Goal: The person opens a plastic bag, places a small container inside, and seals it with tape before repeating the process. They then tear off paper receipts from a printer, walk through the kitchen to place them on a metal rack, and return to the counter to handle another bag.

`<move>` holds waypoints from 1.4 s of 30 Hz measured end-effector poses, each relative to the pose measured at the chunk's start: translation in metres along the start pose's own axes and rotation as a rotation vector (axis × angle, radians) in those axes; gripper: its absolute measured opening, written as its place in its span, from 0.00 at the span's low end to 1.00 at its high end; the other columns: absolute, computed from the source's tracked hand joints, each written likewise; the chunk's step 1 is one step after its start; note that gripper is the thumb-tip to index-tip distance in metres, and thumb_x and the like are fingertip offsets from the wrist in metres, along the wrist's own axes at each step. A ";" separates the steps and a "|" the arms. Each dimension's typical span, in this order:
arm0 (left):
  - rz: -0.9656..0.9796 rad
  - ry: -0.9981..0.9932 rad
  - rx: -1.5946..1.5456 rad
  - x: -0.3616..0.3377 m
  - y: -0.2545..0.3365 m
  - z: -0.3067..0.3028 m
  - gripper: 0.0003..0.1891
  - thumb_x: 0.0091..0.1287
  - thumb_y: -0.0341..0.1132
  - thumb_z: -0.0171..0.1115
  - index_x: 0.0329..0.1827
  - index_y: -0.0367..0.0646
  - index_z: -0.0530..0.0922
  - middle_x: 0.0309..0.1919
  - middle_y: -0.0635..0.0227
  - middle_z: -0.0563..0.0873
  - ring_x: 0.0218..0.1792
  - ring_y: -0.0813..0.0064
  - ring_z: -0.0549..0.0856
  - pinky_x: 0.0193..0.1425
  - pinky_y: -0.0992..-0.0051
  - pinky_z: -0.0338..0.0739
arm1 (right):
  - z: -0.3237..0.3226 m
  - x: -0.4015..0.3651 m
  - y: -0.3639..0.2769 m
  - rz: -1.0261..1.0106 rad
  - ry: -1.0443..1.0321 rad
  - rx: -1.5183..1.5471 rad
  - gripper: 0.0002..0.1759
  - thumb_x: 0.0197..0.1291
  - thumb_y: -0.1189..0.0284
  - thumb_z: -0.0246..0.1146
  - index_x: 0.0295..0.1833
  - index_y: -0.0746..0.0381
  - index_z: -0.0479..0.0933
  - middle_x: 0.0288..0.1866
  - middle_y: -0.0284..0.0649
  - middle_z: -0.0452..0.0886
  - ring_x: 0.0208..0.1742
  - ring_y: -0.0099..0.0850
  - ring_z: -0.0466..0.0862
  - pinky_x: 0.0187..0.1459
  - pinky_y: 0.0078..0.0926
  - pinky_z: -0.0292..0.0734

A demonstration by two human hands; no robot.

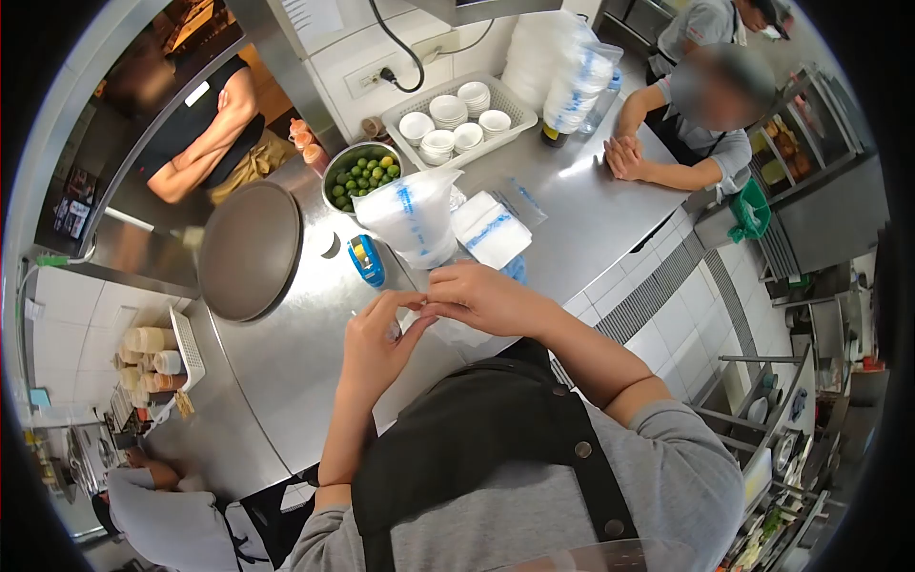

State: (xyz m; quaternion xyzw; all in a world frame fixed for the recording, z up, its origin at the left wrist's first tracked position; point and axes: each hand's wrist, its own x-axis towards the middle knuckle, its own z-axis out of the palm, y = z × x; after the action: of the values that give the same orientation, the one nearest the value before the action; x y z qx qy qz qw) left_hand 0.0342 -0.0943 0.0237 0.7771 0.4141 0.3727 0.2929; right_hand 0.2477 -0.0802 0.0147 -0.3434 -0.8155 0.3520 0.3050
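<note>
My left hand (379,336) and my right hand (488,299) meet over the steel counter near my apron, fingertips pinched together. Thin clear plastic (459,331), which looks like a small bag, hangs under the fingers; most of it is hidden. Just beyond my right hand lies a stack of white packets with blue print (493,232). A large clear bag of white items (410,217) stands behind my hands. Left of it is a blue tape dispenser (365,261), close to my left hand.
A bowl of green limes (364,177), a basket of white cups (457,119) and stacked, bagged white containers (564,71) line the back. A round brown tray (250,250) sits left. One person leans on the counter's right end with clasped hands (624,157); others stand around.
</note>
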 end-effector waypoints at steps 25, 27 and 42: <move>0.016 -0.036 -0.541 0.026 -0.021 -0.012 0.08 0.55 0.24 0.73 0.36 0.38 0.82 0.51 0.62 0.85 0.39 0.74 0.78 0.47 0.74 0.75 | -0.032 0.005 0.036 0.266 0.224 0.690 0.08 0.66 0.76 0.69 0.35 0.61 0.78 0.31 0.25 0.76 0.33 0.14 0.70 0.35 0.15 0.63; -0.030 -0.058 -0.399 0.029 -0.013 -0.007 0.11 0.56 0.26 0.76 0.40 0.39 0.83 0.50 0.65 0.86 0.36 0.77 0.77 0.43 0.76 0.74 | -0.033 0.013 0.018 0.217 0.142 0.697 0.05 0.66 0.75 0.70 0.38 0.62 0.81 0.33 0.25 0.80 0.35 0.14 0.74 0.35 0.14 0.65; 0.255 0.048 -0.924 0.035 -0.035 -0.005 0.05 0.57 0.29 0.62 0.30 0.37 0.83 0.32 0.58 0.82 0.40 0.62 0.79 0.45 0.67 0.71 | -0.057 0.013 0.018 0.226 0.159 0.582 0.02 0.64 0.79 0.69 0.37 0.65 0.83 0.30 0.30 0.82 0.31 0.18 0.78 0.34 0.17 0.72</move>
State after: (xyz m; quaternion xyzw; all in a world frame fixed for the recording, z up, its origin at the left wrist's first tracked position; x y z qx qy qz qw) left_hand 0.0289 -0.0466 0.0113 0.6012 0.1132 0.5684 0.5501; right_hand 0.2883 -0.0407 0.0361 -0.3567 -0.6111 0.5742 0.4119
